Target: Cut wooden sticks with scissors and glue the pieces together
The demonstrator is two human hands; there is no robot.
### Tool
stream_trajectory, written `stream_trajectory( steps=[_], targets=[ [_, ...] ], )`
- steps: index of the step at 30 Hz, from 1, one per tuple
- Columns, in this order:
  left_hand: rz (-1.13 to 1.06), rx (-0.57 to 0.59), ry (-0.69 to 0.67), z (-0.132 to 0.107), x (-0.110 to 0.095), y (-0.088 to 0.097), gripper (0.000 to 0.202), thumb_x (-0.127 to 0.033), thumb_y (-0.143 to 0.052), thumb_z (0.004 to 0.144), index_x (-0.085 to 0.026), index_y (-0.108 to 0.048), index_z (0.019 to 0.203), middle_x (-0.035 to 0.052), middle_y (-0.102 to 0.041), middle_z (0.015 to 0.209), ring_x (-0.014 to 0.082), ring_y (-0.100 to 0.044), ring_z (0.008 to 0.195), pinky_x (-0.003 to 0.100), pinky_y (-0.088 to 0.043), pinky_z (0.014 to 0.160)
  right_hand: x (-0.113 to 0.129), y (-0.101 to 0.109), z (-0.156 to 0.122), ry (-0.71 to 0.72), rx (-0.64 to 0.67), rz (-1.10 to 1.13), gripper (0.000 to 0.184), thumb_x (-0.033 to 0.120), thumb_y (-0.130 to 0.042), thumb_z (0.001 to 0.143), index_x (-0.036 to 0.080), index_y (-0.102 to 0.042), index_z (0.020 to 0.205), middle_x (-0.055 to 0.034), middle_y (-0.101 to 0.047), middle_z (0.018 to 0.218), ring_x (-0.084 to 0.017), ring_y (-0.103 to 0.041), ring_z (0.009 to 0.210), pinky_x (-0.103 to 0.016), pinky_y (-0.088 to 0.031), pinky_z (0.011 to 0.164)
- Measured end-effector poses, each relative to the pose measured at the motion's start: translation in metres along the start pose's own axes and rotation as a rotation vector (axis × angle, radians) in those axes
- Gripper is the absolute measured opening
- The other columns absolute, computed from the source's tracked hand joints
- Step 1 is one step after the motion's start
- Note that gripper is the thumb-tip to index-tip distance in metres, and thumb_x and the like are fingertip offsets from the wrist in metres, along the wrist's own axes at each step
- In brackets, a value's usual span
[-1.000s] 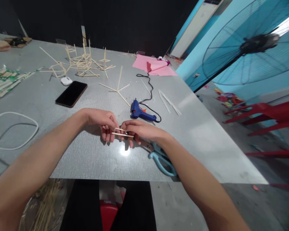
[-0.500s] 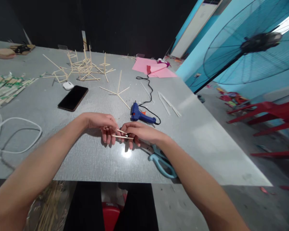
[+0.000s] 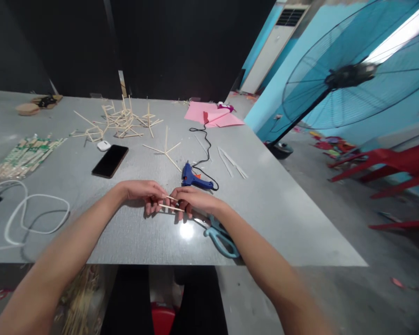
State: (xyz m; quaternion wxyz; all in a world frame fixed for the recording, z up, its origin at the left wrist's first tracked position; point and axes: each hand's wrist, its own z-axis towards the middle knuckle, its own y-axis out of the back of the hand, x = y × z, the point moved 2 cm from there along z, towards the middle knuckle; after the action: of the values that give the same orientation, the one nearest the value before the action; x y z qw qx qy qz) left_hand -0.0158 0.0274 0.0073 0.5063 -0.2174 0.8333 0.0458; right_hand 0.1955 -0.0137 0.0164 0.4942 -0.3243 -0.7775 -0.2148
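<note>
My left hand (image 3: 144,192) and my right hand (image 3: 198,200) meet above the near part of the table. Between them are two short thin wooden sticks, the upper stick (image 3: 171,198) pinched at its left end by my left fingertips. My right fingers are closed around the right end of the lower stick (image 3: 171,207). A small dark spot shows by my right fingertips; I cannot make it out. Light blue scissors (image 3: 221,239) lie partly under my right wrist. Just beyond my right hand a blue glue gun (image 3: 197,178) rests on its side.
A four-armed stick piece (image 3: 165,152) and stick frames (image 3: 125,122) stand farther back on the grey table (image 3: 282,223). Leftward lie a phone (image 3: 111,161), a white case (image 3: 104,146), wrapped sticks (image 3: 28,156) and a white cable (image 3: 43,195). Pink paper (image 3: 212,115) is at the back; a fan (image 3: 351,74) stands right.
The camera view has tilted up and turned slightly right, so the table items appear lower and farther left. Both hands stay together with the sticks between them.
</note>
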Motion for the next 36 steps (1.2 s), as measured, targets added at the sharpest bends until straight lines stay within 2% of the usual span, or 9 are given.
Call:
stream_trajectory(
  steps=[4, 7, 12, 19, 23, 26, 31, 34, 36],
  targets=[
    [-0.039, -0.046, -0.047, -0.001, 0.003, 0.002, 0.031, -0.041, -0.070, 0.094, -0.013, -0.072, 0.107, 0.0027, -0.066, 0.069, 0.0184, -0.069, 0.060, 0.029, -0.063, 0.053, -0.002, 0.006, 0.002, 0.040, -0.016, 0.028, 0.014, 0.030, -0.059, 0.099, 0.017, -0.062, 0.096, -0.0069, -0.072, 0.088, -0.018, -0.077, 0.065, -0.019, -0.050, 0.042],
    [-0.071, -0.097, -0.068, -0.002, 0.002, 0.002, 0.031, -0.042, -0.073, 0.091, -0.013, -0.071, 0.101, 0.0017, -0.064, 0.072, 0.0176, -0.068, 0.061, 0.029, -0.063, 0.052, -0.005, 0.010, 0.004, 0.097, -0.016, 0.029, 0.018, 0.034, -0.068, 0.096, 0.017, -0.061, 0.100, -0.0073, -0.073, 0.094, -0.016, -0.075, 0.065, -0.020, -0.055, 0.046],
    [-0.101, -0.149, -0.108, -0.004, -0.001, -0.002, 0.033, -0.043, -0.077, 0.088, -0.013, -0.071, 0.099, -0.0001, -0.060, 0.072, 0.0161, -0.065, 0.062, 0.028, -0.064, 0.050, -0.014, 0.018, 0.011, 0.196, -0.008, 0.048, 0.040, 0.023, -0.081, 0.084, 0.018, -0.058, 0.116, 0.0000, -0.070, 0.084, -0.011, -0.068, 0.058, -0.021, -0.058, 0.051],
    [-0.060, -0.241, -0.127, -0.001, -0.003, -0.010, 0.040, -0.051, -0.073, 0.092, -0.012, -0.072, 0.101, 0.0037, -0.067, 0.074, 0.0162, -0.067, 0.059, 0.027, -0.061, 0.048, -0.015, 0.021, 0.014, 0.268, -0.111, -0.007, 0.039, 0.026, -0.079, 0.085, 0.018, -0.060, 0.118, -0.0008, -0.072, 0.085, -0.010, -0.065, 0.058, -0.021, -0.056, 0.051],
    [-0.007, -0.223, -0.121, 0.001, -0.003, -0.014, 0.043, -0.052, -0.070, 0.093, -0.011, -0.074, 0.105, 0.0071, -0.071, 0.075, 0.0177, -0.069, 0.060, 0.026, -0.060, 0.048, -0.008, 0.018, 0.009, 0.278, -0.186, -0.027, 0.027, 0.032, -0.078, 0.087, 0.019, -0.064, 0.106, -0.0005, -0.070, 0.077, -0.011, -0.064, 0.057, -0.023, -0.055, 0.053],
    [0.017, -0.207, -0.106, 0.002, -0.004, -0.016, 0.043, -0.050, -0.070, 0.093, -0.011, -0.076, 0.111, 0.0061, -0.071, 0.074, 0.0170, -0.069, 0.058, 0.025, -0.058, 0.047, -0.006, 0.018, 0.007, 0.265, -0.231, -0.066, 0.020, 0.033, -0.078, 0.088, 0.019, -0.066, 0.096, 0.0002, -0.068, 0.071, -0.011, -0.061, 0.056, -0.023, -0.053, 0.054],
    [0.015, -0.181, -0.103, 0.001, -0.001, -0.012, 0.040, -0.048, -0.070, 0.094, -0.013, -0.077, 0.113, 0.0045, -0.072, 0.072, 0.0149, -0.068, 0.054, 0.023, -0.057, 0.049, -0.013, 0.019, 0.011, 0.263, -0.235, -0.085, 0.022, 0.038, -0.077, 0.088, 0.020, -0.068, 0.096, 0.0017, -0.065, 0.065, -0.011, -0.059, 0.054, -0.022, -0.050, 0.051],
    [-0.005, -0.137, -0.122, 0.003, 0.002, -0.009, 0.037, -0.045, -0.069, 0.095, -0.013, -0.078, 0.111, 0.0086, -0.077, 0.079, 0.0158, -0.072, 0.058, 0.023, -0.060, 0.054, -0.019, 0.020, 0.011, 0.242, -0.209, -0.088, 0.026, 0.045, -0.075, 0.091, 0.021, -0.069, 0.098, 0.0009, -0.065, 0.066, -0.012, -0.059, 0.055, -0.023, -0.050, 0.051],
    [-0.009, -0.116, -0.137, 0.005, 0.004, -0.007, 0.034, -0.041, -0.069, 0.095, -0.011, -0.080, 0.107, 0.0127, -0.080, 0.085, 0.0171, -0.074, 0.061, 0.023, -0.061, 0.055, -0.020, 0.019, 0.009, 0.225, -0.205, -0.100, 0.029, 0.049, -0.074, 0.091, 0.021, -0.069, 0.092, 0.0004, -0.065, 0.066, -0.012, -0.059, 0.055, -0.023, -0.049, 0.051]
  ],
)
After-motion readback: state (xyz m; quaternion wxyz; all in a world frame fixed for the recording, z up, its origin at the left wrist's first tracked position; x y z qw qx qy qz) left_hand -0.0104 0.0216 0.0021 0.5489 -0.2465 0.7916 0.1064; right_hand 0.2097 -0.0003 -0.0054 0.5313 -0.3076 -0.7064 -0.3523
